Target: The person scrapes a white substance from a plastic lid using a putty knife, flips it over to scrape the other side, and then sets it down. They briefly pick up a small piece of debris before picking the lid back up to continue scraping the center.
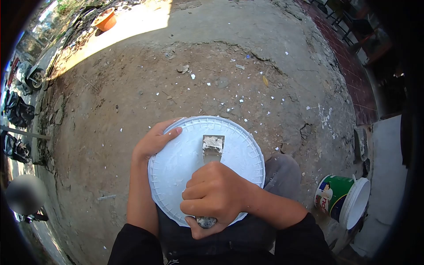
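A round white bucket lid (176, 176) with a ribbed rim rests over my lap, its surface streaked with white residue. My left hand (154, 139) grips the lid's upper left rim, thumb on top and fingers going underneath. Wrapped in a fist around the handle of a scraper (213, 143) is my right hand (216, 194), low over the lid. The scraper's flat metal blade points away from me against the lid and carries whitish residue. Its worn, rounded handle end shows below the fist; the rest of the handle is hidden.
White flakes (241, 100) are scattered on the cracked dirt and concrete ground. A green and white paint bucket (336, 194) lies tipped on its side at the right. An orange pot (105, 20) stands far left, and motorbikes (28, 78) are parked along the left edge.
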Demonstrator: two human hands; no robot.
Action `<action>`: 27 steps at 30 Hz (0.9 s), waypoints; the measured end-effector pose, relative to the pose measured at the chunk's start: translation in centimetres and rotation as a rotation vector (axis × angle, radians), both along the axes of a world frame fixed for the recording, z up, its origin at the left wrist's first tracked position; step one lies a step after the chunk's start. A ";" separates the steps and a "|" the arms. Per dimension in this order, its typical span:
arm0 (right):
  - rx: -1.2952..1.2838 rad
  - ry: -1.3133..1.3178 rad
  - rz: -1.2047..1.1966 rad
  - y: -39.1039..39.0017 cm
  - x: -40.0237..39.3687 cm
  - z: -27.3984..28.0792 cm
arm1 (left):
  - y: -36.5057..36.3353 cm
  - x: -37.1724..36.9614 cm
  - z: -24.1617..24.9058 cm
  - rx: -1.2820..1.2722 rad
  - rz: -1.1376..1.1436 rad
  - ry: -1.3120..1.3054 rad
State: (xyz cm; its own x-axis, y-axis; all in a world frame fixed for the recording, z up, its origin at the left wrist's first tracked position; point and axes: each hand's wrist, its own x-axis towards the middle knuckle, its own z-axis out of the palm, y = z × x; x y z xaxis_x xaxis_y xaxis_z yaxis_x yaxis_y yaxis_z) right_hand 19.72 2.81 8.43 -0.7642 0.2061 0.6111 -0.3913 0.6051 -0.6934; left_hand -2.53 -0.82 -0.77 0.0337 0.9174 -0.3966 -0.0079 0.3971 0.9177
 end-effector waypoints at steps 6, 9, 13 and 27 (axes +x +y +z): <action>0.121 -0.046 -0.099 1.1 0.0 -0.7 | 0.1 -0.1 -0.1 0.012 -0.003 -0.034; -0.018 0.063 0.025 -0.9 0.4 1.5 | -0.4 -0.6 -0.3 0.028 -0.031 -0.013; 0.048 -0.131 -0.055 1.2 -0.5 -1.7 | -0.2 -0.3 -0.5 0.047 -0.041 -0.028; 0.024 -0.016 0.062 -0.3 -0.3 -0.3 | -0.4 -0.5 -0.3 0.089 -0.030 -0.022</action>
State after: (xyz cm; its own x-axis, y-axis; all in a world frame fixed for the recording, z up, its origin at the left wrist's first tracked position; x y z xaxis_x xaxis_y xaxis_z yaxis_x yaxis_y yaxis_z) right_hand 19.46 2.51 8.15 -0.7847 0.1431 0.6032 -0.4178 0.5967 -0.6851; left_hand -3.07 -1.27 -1.05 0.0693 0.9475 -0.3121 -0.0174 0.3140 0.9493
